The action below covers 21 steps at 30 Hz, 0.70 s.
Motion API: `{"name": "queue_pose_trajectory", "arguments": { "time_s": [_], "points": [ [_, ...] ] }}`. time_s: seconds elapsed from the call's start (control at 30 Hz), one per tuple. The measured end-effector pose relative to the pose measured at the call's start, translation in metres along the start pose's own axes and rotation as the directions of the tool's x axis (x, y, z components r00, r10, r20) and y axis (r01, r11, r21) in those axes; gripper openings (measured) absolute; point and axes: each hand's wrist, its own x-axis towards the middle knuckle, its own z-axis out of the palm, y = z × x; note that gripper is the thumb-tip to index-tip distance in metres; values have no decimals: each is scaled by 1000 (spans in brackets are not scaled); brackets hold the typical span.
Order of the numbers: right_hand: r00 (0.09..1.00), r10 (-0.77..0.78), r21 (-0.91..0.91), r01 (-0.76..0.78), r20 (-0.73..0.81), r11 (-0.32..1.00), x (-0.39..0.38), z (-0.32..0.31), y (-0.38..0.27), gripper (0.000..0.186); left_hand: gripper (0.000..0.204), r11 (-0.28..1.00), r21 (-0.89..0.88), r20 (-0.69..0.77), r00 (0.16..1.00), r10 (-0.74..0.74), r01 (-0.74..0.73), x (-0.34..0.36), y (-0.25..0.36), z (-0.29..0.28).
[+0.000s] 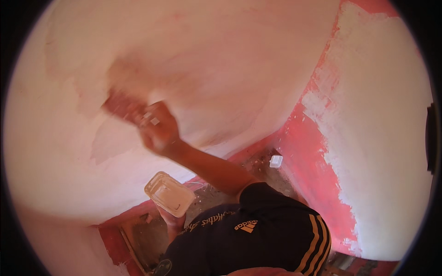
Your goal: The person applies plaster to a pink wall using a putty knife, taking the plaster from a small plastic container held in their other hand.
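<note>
In my remote view, the right hand (159, 129) grips a flat tool (123, 105), apparently a scraper but motion-blurred, at the pale wall (239, 69), while the left hand (174, 224) holds a rectangular tub (171, 194) lower down.

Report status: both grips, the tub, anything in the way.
Right grip on blurred tool at pale wall, contact unclear. Left grip holding plastic tub. White container on floor, away from both grips.
</note>
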Motion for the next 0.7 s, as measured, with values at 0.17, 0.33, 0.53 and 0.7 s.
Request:
{"name": "queue_pose_trajectory", "arguments": {
  "time_s": [0.17, 0.33, 0.53, 0.7],
  "points": [
    [974, -101, -32, 96, -203, 995, -24, -52, 39, 4, 47, 963, 242, 75, 992, 106, -121, -4, 8, -8],
    [651, 412, 54, -496, -638, 867, 34, -169, 117, 12, 48, 985, -169, -2, 1000, -25, 24, -2, 5, -7],
    [958, -87, -352, -15, -273, 936, -6, -69, 108, 9, 50, 966, -249, -110, 989, -97, 67, 6, -8, -20],
    [993, 61, 143, -75, 104, 987, -64, 22, -1, 13, 57, 975, -215, -55, 997, -60, 47, 7, -21, -35]
  ]
}}
